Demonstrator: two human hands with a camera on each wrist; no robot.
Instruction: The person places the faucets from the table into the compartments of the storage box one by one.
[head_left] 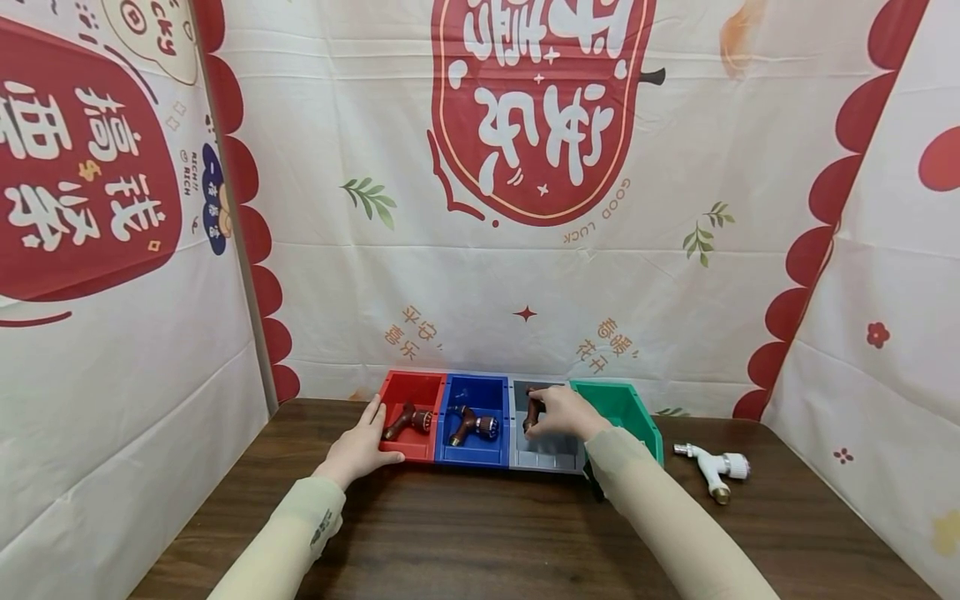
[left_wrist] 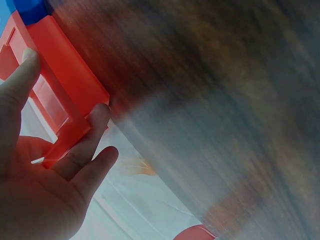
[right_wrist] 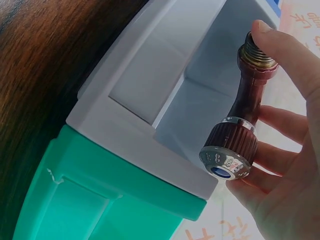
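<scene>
Right Hand Holds Brown Tap at Grey Bin

Bin row: Four plastic bins stand side by side on a dark brown wood-grain table (head_left: 487,533). From left to right, these are a red rectangular bin (head_left: 422,451), a blue rectangular bin (head_left: 472,455), a grey rectangular bin (right_wrist: 147,72) and a green rectangular bin (head_left: 611,402).

Right hand: The right hand (head_left: 566,411) is clamped on a dark brown tap with a ribbed, silver-capped knob and a brass threaded end (right_wrist: 247,100). The thumb presses the threaded end; the other fingers support the opposite side, by the knob. The held tap is at the opening of the grey bin. Contact between this tap and the bin floor cannot be determined.

Left hand: The left hand (head_left: 358,447) rests on the outer left end of the red bin. Its fingers are apart and mostly extended, with the thumb towards the front edge.

Other units: One brown tap with a ribbed knob (head_left: 407,417) lies inside the red bin. A second brown tap with a silver-banded knob (head_left: 469,423) lies inside the blue bin. A white tap with a brass threaded end (head_left: 708,467) lies on the table, to the right of the green bin, its threaded end towards the near side.

Surround: White fabric with red and green printed designs (head_left: 480,279) hangs behind the table.
</scene>
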